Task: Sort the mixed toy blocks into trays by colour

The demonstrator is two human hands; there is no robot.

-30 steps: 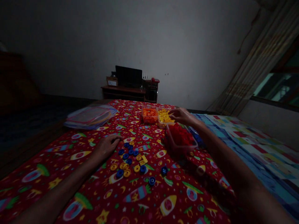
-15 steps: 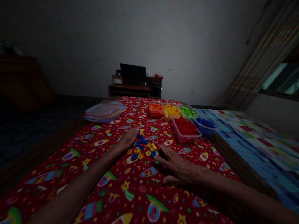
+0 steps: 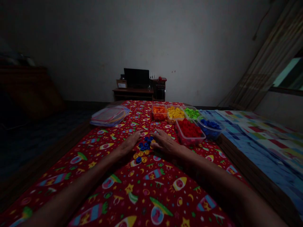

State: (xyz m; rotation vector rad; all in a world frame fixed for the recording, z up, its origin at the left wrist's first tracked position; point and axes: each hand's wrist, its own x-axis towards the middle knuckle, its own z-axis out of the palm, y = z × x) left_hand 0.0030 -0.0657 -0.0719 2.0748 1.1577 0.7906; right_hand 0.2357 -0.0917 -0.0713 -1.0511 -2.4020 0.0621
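Observation:
Several small blue ring-shaped pieces [image 3: 145, 146] lie bunched on the red patterned cloth, with yellow ring-shaped pieces [image 3: 141, 154] at their near side. Along the left of this pile my left hand [image 3: 129, 142] rests on its edge, fingers stretched forward and holding nothing. My right hand [image 3: 165, 142] is against the pile's right side, its fingers extended and thumb apart. A few yellow pieces beside that thumb are partly hidden by the hand. Both hands are open, the pile lying between them.
Clear tubs hold orange pieces [image 3: 159, 110], yellow pieces [image 3: 175, 112], green pieces [image 3: 191, 113], red pieces [image 3: 188, 127] and blue pieces [image 3: 210, 124] at the back right. Stacked clear lids [image 3: 109, 116] lie back left. A patterned cloth [image 3: 265, 132] covers the surface at right.
My right hand has moved forward and left, bringing the right-hand rings closer to the others. My left hand stays at the pile's left side. The view has shifted slightly.

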